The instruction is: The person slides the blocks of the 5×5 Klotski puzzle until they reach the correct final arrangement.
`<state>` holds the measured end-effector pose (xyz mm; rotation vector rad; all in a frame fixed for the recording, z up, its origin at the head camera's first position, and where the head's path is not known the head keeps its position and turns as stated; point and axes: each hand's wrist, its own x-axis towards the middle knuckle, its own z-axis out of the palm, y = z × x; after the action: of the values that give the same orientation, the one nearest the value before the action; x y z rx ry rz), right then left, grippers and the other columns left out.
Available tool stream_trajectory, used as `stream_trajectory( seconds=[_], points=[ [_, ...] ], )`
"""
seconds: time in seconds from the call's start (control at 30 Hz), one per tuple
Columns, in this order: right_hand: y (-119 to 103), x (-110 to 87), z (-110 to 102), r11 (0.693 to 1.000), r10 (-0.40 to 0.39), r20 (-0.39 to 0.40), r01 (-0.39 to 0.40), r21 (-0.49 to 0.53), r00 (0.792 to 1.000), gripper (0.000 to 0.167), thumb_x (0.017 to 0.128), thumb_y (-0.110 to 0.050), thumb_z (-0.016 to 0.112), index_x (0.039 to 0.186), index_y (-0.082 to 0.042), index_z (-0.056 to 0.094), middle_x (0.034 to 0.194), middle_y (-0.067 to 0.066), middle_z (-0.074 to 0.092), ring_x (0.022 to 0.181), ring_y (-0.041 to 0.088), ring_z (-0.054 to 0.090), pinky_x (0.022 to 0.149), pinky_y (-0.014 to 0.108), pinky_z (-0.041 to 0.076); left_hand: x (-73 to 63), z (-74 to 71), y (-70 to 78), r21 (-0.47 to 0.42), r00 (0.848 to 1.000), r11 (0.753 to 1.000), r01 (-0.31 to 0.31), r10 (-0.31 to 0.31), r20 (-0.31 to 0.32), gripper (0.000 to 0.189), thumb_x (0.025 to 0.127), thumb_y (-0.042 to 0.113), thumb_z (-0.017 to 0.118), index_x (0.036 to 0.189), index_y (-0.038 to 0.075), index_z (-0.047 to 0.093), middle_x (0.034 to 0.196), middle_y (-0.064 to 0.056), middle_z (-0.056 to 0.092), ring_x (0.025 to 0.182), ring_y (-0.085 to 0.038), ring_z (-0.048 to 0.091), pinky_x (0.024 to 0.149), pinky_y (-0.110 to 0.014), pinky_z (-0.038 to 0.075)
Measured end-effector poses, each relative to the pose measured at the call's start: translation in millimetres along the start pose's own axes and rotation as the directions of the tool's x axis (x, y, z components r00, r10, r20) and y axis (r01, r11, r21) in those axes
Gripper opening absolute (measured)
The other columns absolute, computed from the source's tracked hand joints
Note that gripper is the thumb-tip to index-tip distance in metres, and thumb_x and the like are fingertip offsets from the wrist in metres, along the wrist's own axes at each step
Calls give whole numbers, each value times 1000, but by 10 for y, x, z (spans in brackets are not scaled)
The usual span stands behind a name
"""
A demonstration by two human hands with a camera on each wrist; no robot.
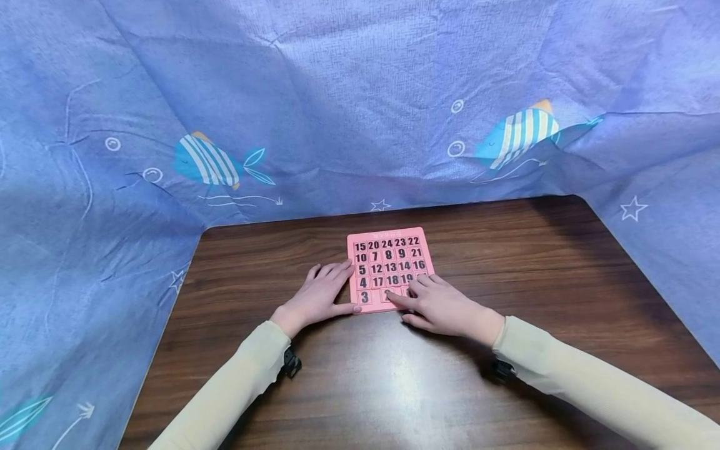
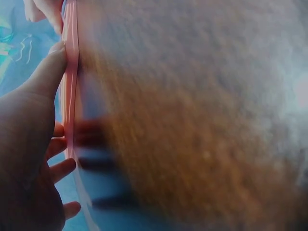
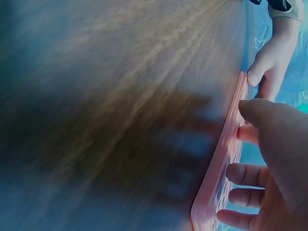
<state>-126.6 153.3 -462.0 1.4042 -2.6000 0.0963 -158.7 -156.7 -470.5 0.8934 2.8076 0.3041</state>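
Note:
A pink number slide puzzle point(image 1: 390, 267) lies flat on the wooden table, its rows of tiles bearing black numbers. My left hand point(image 1: 317, 292) rests at its left side, thumb at the near left corner and fingertips along the left edge. The left wrist view shows that thumb against the puzzle's pink side point(image 2: 71, 72), the fingers spread. With its index fingertip, my right hand point(image 1: 449, 306) touches a tile in the bottom row, right of a gap beside the 3. Its other fingers lie loosely over the near right corner and hide tiles there.
The dark wooden table point(image 1: 253, 262) extends around the puzzle on all sides. Behind it and at both sides hangs a blue cloth point(image 1: 349, 94) printed with striped fish and stars. Each wrist carries a small black device point(image 1: 291, 362).

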Motion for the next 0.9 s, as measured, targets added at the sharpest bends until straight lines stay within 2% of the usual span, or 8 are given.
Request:
stream_trajectory(
  seconds=[0.2,0.33,0.5,0.6,0.73,0.9],
  points=[
    [-61,107,-13,1000,-11,-1,11,-4,1000,52,98,-44,69,144,-22,65,91,-3,57,90,21,54,84,43,46,-4,-6,0,-13,1000,1000,-5,5,-5,96,95,66,63,164,8,31,171,-10,29,153,-32,32,122,-62,17],
    [-65,88,-25,1000,5,9,-5,13,1000,51,98,-44,68,144,-23,65,92,-2,58,92,22,55,85,44,46,-10,4,2,-64,1000,998,-8,7,-7,96,95,63,65,164,6,32,171,-12,28,154,-34,31,124,-58,17],
    [31,-64,-43,998,43,4,-43,40,999,50,98,-42,69,143,-21,66,95,2,58,92,23,53,80,42,44,-25,17,31,-179,999,984,-25,21,-24,93,95,53,71,162,0,34,168,-17,31,154,-36,31,124,-53,22],
    [99,-184,-61,997,74,-6,-74,36,997,50,97,-40,71,142,-19,66,93,1,57,87,22,50,75,39,41,-38,28,53,-216,999,976,-39,33,-32,91,96,49,72,161,-2,33,168,-19,31,154,-36,31,124,-53,24],
    [166,-319,-86,993,112,3,-112,26,994,49,97,-39,71,142,-19,67,88,-1,54,81,21,46,72,37,38,-44,37,70,-211,999,976,-43,37,-34,90,97,48,70,161,-3,32,168,-20,29,154,-36,30,123,-52,24],
    [186,-403,-108,990,133,26,-134,39,991,46,99,-40,69,141,-22,68,88,-2,54,82,20,46,73,37,38,-42,38,90,-170,1000,985,-24,20,-24,90,98,52,67,162,-1,32,169,-19,28,154,-37,30,124,-52,24]
  ],
)
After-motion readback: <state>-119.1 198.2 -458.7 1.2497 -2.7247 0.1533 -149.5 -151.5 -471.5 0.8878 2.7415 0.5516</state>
